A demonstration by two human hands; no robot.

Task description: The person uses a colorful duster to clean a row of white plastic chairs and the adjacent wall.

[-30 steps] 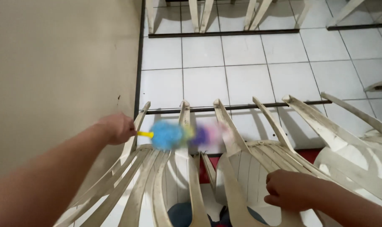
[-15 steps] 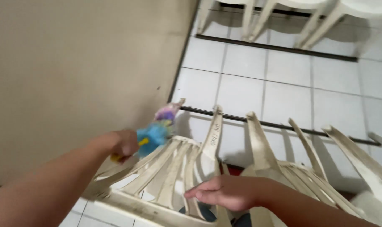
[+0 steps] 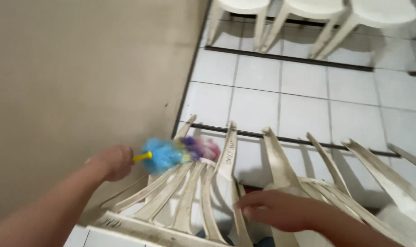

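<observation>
A stack of overturned white plastic chairs (image 3: 203, 192) fills the lower half of the frame, legs pointing up over the white tiled floor (image 3: 304, 87). At lower right the right hand (image 3: 276, 210) rests on it, fingers loosely spread. At centre left the left hand (image 3: 111, 161) is closed around the yellow handle of a multicoloured fluffy duster (image 3: 173, 152), whose head lies against the leftmost chair's legs.

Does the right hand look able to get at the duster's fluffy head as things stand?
Probably yes. The right hand rests low on the tipped white chairs, and the duster, held by the left hand, lies just beyond; only chair legs stand between, with open gaps.
</observation>
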